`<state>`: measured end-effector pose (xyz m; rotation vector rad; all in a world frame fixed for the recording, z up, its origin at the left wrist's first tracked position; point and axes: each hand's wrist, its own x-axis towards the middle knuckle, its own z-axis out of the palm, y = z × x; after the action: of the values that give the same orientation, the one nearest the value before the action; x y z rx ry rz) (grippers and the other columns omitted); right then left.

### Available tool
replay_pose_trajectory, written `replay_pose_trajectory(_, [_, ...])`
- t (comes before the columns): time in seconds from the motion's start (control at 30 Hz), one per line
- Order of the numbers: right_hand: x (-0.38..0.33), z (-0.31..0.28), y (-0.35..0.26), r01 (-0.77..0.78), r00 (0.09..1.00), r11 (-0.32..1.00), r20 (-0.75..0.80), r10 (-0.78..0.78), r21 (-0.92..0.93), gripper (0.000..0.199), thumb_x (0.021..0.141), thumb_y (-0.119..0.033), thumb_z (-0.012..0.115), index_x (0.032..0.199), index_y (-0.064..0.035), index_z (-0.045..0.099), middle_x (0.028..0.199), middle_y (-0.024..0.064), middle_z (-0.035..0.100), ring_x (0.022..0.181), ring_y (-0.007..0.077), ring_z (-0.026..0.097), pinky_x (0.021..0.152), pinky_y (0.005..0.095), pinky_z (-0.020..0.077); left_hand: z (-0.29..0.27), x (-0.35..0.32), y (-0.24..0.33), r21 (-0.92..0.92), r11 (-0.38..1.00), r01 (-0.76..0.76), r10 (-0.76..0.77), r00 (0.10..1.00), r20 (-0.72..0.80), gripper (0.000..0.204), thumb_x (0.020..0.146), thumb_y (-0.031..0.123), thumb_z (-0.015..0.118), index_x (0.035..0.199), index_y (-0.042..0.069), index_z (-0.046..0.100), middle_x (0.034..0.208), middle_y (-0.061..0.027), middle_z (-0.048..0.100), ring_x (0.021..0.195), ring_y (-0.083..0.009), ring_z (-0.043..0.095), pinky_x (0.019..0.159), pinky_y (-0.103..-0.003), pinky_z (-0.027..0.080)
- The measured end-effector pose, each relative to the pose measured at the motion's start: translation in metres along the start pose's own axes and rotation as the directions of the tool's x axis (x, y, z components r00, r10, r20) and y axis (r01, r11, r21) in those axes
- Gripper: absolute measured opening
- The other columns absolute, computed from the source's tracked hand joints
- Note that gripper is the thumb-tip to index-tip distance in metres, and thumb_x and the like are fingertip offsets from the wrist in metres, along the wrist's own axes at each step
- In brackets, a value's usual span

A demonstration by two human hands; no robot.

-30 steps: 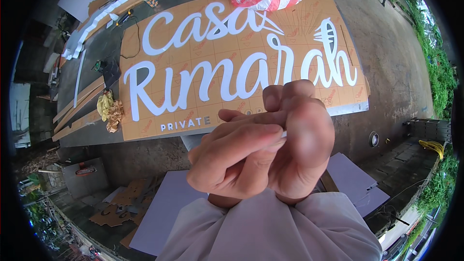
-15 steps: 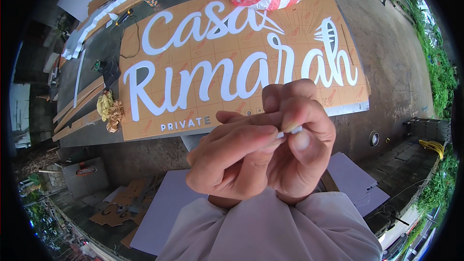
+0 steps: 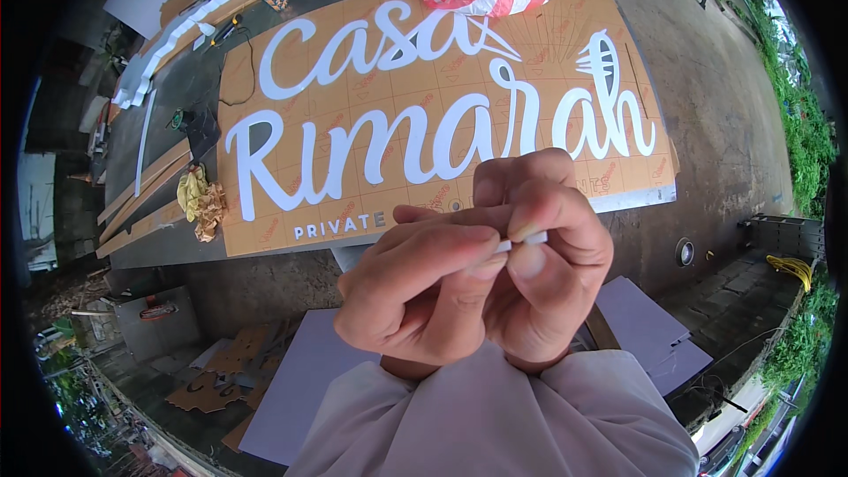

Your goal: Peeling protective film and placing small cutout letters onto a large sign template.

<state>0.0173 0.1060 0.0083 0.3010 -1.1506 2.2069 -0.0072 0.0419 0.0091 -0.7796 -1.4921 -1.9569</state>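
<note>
Pinching small white material tightly between thumb and forefinger, in left hand and right hand alike; cannot tell whether one piece or two. Holding it in front of the brown board, at its near edge.

The one view looks from the person's head downward and forward in a wide fisheye picture, with left hand and right hand very near and the worktop farther behind them.
</note>
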Motion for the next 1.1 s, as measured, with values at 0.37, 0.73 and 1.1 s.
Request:
replay_pose_trajectory(0.37, [0.001, 0.003, -0.003, 0.053, 0.996, 0.999, -0.07, -0.052, 0.004, 0.016, 0.077, 0.001, 0.053, 0.092, 0.0061, 0.056, 0.093, 0.0129, 0.048, 0.083, 0.0168, 0.05, 0.074, 0.0277, 0.0414, 0.004, -0.001, 0.0, -0.172, 0.984, 0.047, -0.062, 0.995, -0.078, 0.013, 0.073, -0.008, 0.06, 0.085, -0.004, 0.057, 0.072, -0.018, 0.064, 0.066, -0.0178, 0.064, 0.06, -0.021, 0.048])
replay_pose_trajectory(0.73, [-0.003, 0.004, -0.008, -0.007, 0.995, 1.0, -0.096, 0.008, 0.018, 0.015, 0.078, 0.0, 0.051, 0.091, 0.0056, 0.056, 0.093, 0.0119, 0.048, 0.084, 0.0163, 0.049, 0.077, 0.0278, 0.0404, 0.006, -0.003, 0.004, -0.124, 0.991, 0.043, -0.052, 0.996, -0.074, 0.015, 0.072, -0.01, 0.06, 0.085, -0.004, 0.058, 0.073, -0.0169, 0.064, 0.066, -0.0185, 0.065, 0.06, -0.021, 0.049])
replay_pose_trajectory(1.1, [-0.002, 0.005, -0.013, 0.017, 0.998, 1.0, -0.067, -0.017, 0.001, 0.018, 0.076, 0.003, 0.052, 0.093, 0.0061, 0.056, 0.094, 0.0125, 0.049, 0.082, 0.0168, 0.05, 0.073, 0.0274, 0.0415, 0.005, -0.003, 0.004, -0.188, 0.98, 0.068, -0.081, 0.995, -0.063, 0.014, 0.073, -0.01, 0.059, 0.086, -0.005, 0.057, 0.071, -0.0177, 0.063, 0.064, -0.018, 0.063, 0.06, -0.022, 0.048])
